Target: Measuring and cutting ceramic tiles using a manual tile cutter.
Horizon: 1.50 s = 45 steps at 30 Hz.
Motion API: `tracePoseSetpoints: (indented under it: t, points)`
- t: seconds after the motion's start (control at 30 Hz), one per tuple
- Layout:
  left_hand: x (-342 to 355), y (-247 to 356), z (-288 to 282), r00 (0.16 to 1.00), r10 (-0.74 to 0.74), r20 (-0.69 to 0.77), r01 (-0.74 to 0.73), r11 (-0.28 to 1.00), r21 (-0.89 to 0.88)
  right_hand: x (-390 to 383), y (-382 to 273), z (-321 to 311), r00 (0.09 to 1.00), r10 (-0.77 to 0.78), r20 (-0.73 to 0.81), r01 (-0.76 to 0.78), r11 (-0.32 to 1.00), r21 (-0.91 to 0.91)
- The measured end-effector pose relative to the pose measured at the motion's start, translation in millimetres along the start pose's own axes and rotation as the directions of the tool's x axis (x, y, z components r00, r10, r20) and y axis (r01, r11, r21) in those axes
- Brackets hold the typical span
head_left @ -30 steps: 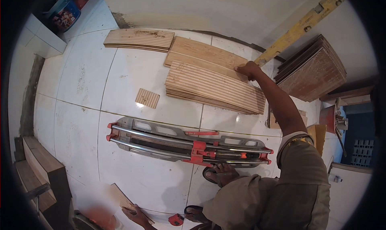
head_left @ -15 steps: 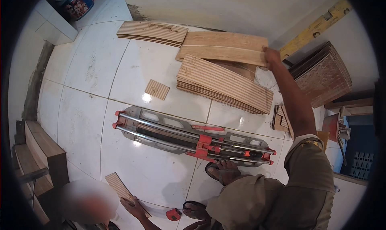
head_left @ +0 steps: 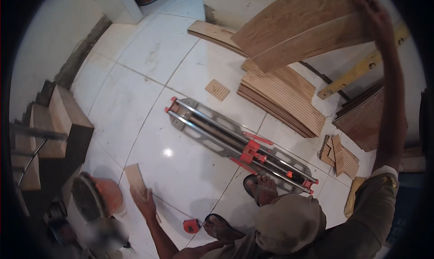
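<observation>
My right hand (head_left: 377, 21) is closed on the right end of a broad wood-look tile (head_left: 303, 26), lifted and tilted above the other tiles. A pale line runs along its face. At the lower left, my left hand (head_left: 145, 204) is closed around a narrow strip of tile (head_left: 134, 177) low over the floor. Between the hands lies a manual tile cutter (head_left: 239, 146) with two steel rails and red fittings. Beyond it, under the raised tile, is a stack of tiles (head_left: 282, 103) with ridged backs up.
A small ridged offcut (head_left: 217, 90) and a red tape measure (head_left: 191, 226) lie on the white floor. More tiles (head_left: 210, 32) lie at the back. On the right are a yellow spirit level (head_left: 361, 73) and tile scraps (head_left: 339, 155). Steps (head_left: 68, 109) and an orange bucket (head_left: 108, 195) are left.
My right hand has raised the broad tile off the pile, up and to the right. My left hand still has the strip. The whole view has turned and shifted.
</observation>
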<state>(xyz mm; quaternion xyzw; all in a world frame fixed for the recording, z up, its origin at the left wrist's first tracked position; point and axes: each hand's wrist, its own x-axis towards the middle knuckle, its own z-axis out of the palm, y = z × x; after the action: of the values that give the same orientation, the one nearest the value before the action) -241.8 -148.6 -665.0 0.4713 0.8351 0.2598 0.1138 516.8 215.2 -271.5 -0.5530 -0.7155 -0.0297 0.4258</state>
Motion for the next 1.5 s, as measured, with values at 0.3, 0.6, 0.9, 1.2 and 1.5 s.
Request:
tracePoseSetpoints:
  t: [0.3,0.6,0.9,1.2,1.5]
  points:
    - [13,217,-51,0.865,0.434,0.251,-0.014,0.522,-0.853,32,-292,163,0.667,-0.533,0.52,0.386,0.845,0.371]
    - [-150,135,35,0.915,-0.347,0.206,0.361,0.475,-0.802,-204,-378,429,0.32,-0.488,0.812,0.343,0.859,0.38]
    - [-202,98,55,0.837,-0.494,0.237,0.531,0.626,-0.57,-453,-279,421,0.242,-0.053,0.969,-0.677,0.706,0.208]
    - [-218,107,91,0.742,-0.567,0.357,0.666,0.568,-0.484,-479,-257,417,0.217,0.043,0.975,-0.808,0.569,0.154]
    - [-221,86,79,0.812,-0.549,0.2,0.572,0.675,-0.467,-455,-297,411,0.22,0.069,0.973,-0.463,0.886,0.042]
